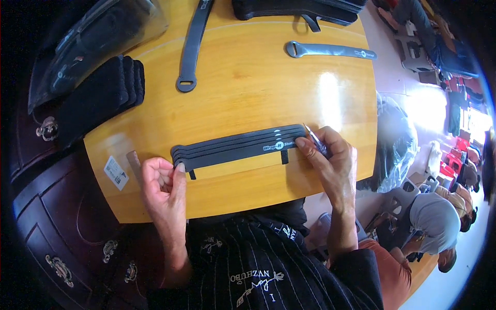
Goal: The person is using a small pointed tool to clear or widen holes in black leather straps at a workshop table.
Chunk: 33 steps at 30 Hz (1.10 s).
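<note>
A fanned stack of dark grey cable straps (232, 146), with white print near its right end, spans the space between my hands just over the yellow table. My left hand (166, 188) pinches the rounded left end between thumb and fingers. At the right end, the thumb of my right hand (333, 163) presses on the straps. That same hand also has a slim pointed tool (316, 141) tucked in its fingers, tip facing up; its exact kind is unclear. Two short black tabs (284, 156) stick out below the stack's lower edge.
On the table (243, 93) lie a loose strap with a slotted end (190, 57) and another strap (330, 50). Black strap piles stand at the far edge (297, 9) and left (111, 88). A white label (117, 173) sits at left; people sit at right.
</note>
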Motion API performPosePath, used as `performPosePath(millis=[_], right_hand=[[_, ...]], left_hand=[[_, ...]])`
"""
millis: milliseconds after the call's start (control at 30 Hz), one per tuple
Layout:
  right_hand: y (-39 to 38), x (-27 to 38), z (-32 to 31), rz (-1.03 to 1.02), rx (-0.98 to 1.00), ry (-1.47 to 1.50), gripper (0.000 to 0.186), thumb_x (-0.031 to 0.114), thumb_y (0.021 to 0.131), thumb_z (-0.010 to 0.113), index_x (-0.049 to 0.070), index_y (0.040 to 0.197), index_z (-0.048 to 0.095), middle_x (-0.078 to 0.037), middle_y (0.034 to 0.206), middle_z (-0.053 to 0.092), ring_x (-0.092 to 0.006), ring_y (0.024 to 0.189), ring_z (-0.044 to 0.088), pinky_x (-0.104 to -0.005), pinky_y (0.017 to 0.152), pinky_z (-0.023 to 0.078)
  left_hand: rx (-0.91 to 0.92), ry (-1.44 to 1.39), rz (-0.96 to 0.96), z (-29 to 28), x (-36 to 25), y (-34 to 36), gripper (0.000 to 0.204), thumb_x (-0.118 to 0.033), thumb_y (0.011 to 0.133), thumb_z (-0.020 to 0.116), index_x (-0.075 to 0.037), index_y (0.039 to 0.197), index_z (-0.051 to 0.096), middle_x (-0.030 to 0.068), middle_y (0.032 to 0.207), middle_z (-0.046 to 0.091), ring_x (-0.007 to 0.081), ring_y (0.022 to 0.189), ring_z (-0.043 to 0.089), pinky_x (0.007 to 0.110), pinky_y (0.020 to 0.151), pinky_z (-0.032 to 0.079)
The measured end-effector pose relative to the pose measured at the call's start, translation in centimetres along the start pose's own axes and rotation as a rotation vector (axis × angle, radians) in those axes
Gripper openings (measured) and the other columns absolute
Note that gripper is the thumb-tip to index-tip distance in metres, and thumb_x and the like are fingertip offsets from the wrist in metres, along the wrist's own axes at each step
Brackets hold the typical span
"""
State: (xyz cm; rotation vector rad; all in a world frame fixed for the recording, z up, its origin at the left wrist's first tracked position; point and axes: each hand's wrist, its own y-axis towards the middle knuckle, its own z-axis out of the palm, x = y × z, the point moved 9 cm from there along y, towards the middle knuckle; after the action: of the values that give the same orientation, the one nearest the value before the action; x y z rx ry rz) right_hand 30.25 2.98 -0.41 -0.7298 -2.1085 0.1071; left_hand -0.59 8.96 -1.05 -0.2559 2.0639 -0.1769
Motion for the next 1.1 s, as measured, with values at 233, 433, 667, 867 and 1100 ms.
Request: performPosePath(millis=[233, 433, 667, 867, 1100], right_hand=[[0.0, 1.4, -0.2, -0.06, -0.058, 0.024, 0.021, 0.017, 0.082, 0.072, 0.002, 0.08, 0.058, -0.007, 0.057, 0.054, -0.0113, 0.051, 0.051, -0.0287, 0.049, 0.041], [0.5, 0.5, 0.2, -0.035, 0.054, 0.1, 0.015, 0.012, 0.082, 0.071, 0.002, 0.088, 0.061, -0.002, 0.059, 0.055, -0.0072, 0.053, 0.05, -0.0252, 0.049, 0.041], [0.5, 1.5, 0.1, -0.054, 0.085, 0.101, 0.013, 0.01, 0.084, 0.07, 0.0, 0.087, 0.061, -0.001, 0.061, 0.054, -0.0065, 0.054, 0.048, -0.0238, 0.048, 0.038], [-0.4, 2.5, -1.5, -0.154, -0.063, 0.01, 0.017, 0.013, 0.083, 0.071, 0.0, 0.084, 0.061, -0.003, 0.063, 0.058, -0.0083, 0.055, 0.05, -0.0254, 0.05, 0.041], [-1.0, 5.6, 2.8, -0.275, 0.082, -0.172, 0.025, 0.027, 0.08, 0.074, 0.005, 0.084, 0.062, -0.01, 0.067, 0.065, -0.0205, 0.06, 0.064, -0.033, 0.058, 0.049]], left_hand=[[0.037, -0.08, 0.02, 0.1, 0.2, -0.1, 0.016, 0.006, 0.085, 0.061, -0.004, 0.086, 0.049, -0.0049, 0.07, 0.044, 0.0005, 0.059, 0.038, 0.017, 0.052, 0.032], [0.042, -0.106, 0.063, 0.3, -0.6, -0.4, 0.01, 0.005, 0.087, 0.06, -0.002, 0.092, 0.056, -0.0033, 0.072, 0.052, 0.0018, 0.06, 0.044, 0.016, 0.055, 0.038], [0.062, 0.004, 0.071, -0.1, -0.7, -0.5, 0.005, -0.003, 0.089, 0.061, -0.002, 0.093, 0.059, -0.0042, 0.073, 0.055, 0.0009, 0.06, 0.047, 0.016, 0.053, 0.038], [-0.037, -0.069, 0.175, -1.6, -1.6, -1.4, 0.006, -0.003, 0.089, 0.061, 0.0, 0.094, 0.061, 0.002, 0.079, 0.06, 0.0065, 0.065, 0.054, 0.02, 0.057, 0.044], [0.072, 0.148, 0.587, 4.0, -7.3, -2.8, 0.014, 0.004, 0.077, 0.068, -0.001, 0.089, 0.064, 0.0101, 0.083, 0.057, 0.027, 0.078, 0.058, 0.035, 0.068, 0.049]])
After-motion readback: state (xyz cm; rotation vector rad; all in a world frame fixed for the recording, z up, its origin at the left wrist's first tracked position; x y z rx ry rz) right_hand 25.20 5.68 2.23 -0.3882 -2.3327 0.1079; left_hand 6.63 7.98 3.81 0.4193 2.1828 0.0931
